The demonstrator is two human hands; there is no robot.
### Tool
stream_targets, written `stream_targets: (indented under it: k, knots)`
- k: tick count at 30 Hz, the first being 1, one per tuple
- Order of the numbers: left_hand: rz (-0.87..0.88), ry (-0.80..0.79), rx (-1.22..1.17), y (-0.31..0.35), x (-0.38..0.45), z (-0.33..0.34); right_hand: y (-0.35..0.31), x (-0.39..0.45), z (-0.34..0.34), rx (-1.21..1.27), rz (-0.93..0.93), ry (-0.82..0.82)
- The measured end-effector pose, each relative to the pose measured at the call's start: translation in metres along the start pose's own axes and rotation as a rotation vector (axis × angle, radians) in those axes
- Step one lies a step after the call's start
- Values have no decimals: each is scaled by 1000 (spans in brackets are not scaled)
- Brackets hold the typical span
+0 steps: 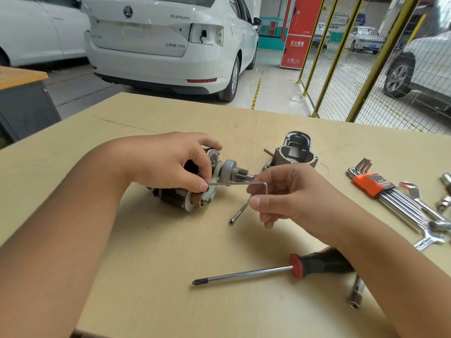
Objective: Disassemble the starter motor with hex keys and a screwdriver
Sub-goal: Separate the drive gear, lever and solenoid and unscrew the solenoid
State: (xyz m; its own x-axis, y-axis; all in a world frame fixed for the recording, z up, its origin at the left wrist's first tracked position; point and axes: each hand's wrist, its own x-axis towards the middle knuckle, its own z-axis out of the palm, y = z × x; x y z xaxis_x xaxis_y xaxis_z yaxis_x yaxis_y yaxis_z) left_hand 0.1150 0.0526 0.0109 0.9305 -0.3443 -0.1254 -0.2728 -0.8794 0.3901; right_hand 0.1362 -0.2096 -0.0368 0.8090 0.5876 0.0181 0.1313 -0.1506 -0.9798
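dark windings and a silver pinion gear showed on the starter motor (195, 181), which lay on its side near the middle of the wooden table (151, 252). the left hand (170, 162) curled over its body, gripping it. the right hand (280, 193) pinched the bent end of a hex key (239, 184), whose long arm reached into the motor's end. its aluminium nose housing (292, 152) stood apart, just behind.

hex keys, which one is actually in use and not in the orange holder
The single hex key pinched by the right hand, its long arm reaching into the starter motor held by the left hand. The rest sit clipped in the orange holder.
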Motion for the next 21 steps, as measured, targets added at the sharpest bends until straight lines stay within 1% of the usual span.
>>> stream_targets:
  k: [1,4,6,11,15,17,21]
  knots:
    - [-1,0,-3,0,0,0,0,0,-1,-36,-1,-3]
    - [0,2,-5,0,0,0,0,0,0,-172,-38,60]
    - [4,3,0,-1,0,0,-1,-1,1,-202,-38,96]
    - [2,5,2,-2,0,0,-9,-2,1,7,152,103]
    - [11,7,0,-2,0,0,-7,-2,0,2,172,101]
    - [12,7,0,-2,0,1,-5,-1,0,4,136,130]
    - [6,-3,5,-3,0,0,-3,-1,1,-108,-68,180]
